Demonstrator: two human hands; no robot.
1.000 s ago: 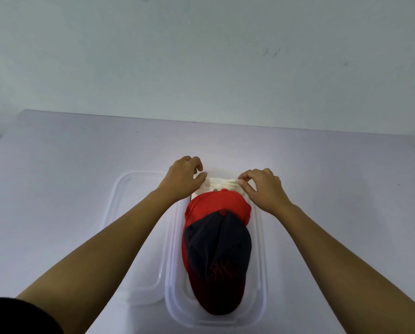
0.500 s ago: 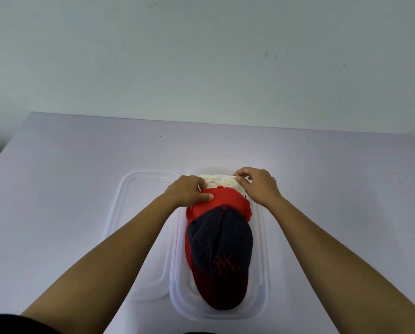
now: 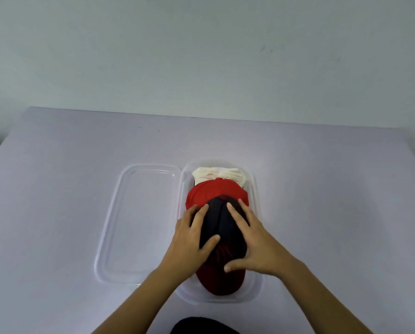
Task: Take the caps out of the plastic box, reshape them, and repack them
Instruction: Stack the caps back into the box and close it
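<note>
A clear plastic box (image 3: 255,294) stands on the table with three nested caps in it. The nearest cap (image 3: 222,225) has a dark navy crown and a dark red brim pointing toward me. Behind it sits a red cap (image 3: 211,190), and a cream cap (image 3: 218,173) is at the far end. My left hand (image 3: 192,239) lies flat on the left side of the navy crown, fingers spread. My right hand (image 3: 252,239) lies flat on its right side, thumb reaching across the brim's base. Both palms press on the cap; neither hand grips it.
The box's clear lid (image 3: 139,222) lies flat on the table just left of the box, touching its side. The lilac table (image 3: 57,201) meets a pale wall at its far edge. A dark rounded object (image 3: 204,326) shows at the bottom edge.
Both hands left the cream cap at the far end and came back toward me, landing flat on the navy cap's crown. The cream cap now shows uncovered.
</note>
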